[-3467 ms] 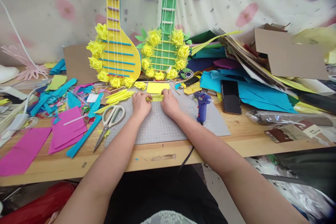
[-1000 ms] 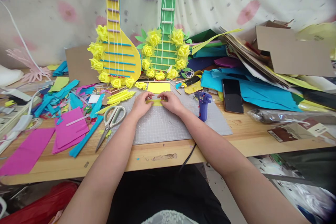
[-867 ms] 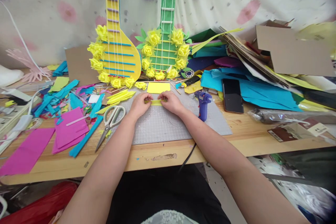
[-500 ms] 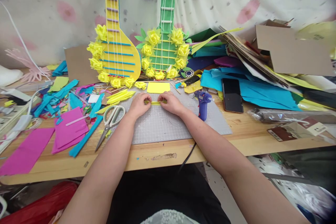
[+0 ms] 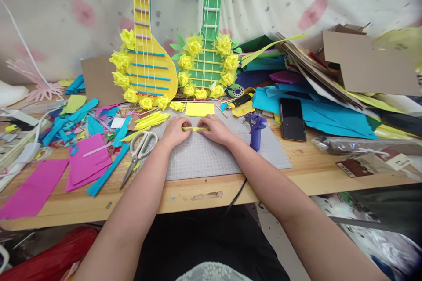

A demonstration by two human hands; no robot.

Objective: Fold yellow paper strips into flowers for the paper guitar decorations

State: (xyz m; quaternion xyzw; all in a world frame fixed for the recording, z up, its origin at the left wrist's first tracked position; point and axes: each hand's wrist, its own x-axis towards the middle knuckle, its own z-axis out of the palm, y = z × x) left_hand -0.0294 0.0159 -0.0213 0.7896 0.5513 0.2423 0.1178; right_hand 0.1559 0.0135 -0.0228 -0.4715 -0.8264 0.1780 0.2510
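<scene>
Between my two hands a narrow yellow paper strip (image 5: 195, 129) is stretched sideways, low over the grey cutting mat (image 5: 204, 158). My left hand (image 5: 178, 131) pinches its left end, and my right hand (image 5: 212, 129) pinches the other. The fingers partly hide both ends. Just behind the hands lies a flat yellow paper stack (image 5: 199, 109). Folded yellow paper pieces (image 5: 151, 120) lie left of my left hand, with scissors (image 5: 141, 149) in front of them. To the right of my right hand, a blue glue gun (image 5: 256, 131) stands on the mat.
A yellow paper guitar (image 5: 151, 68) and a green one (image 5: 206, 59), both with yellow paper flowers, lean at the back. Coloured scraps and pink sheets (image 5: 89, 158) spread on the left. A phone (image 5: 292, 119), blue paper (image 5: 336, 114) and cardboard (image 5: 362, 61) lie right.
The yellow strip shows slightly broader between my fingers, as if turned a little. Both hands stay in nearly the same place, and the surrounding things have not moved.
</scene>
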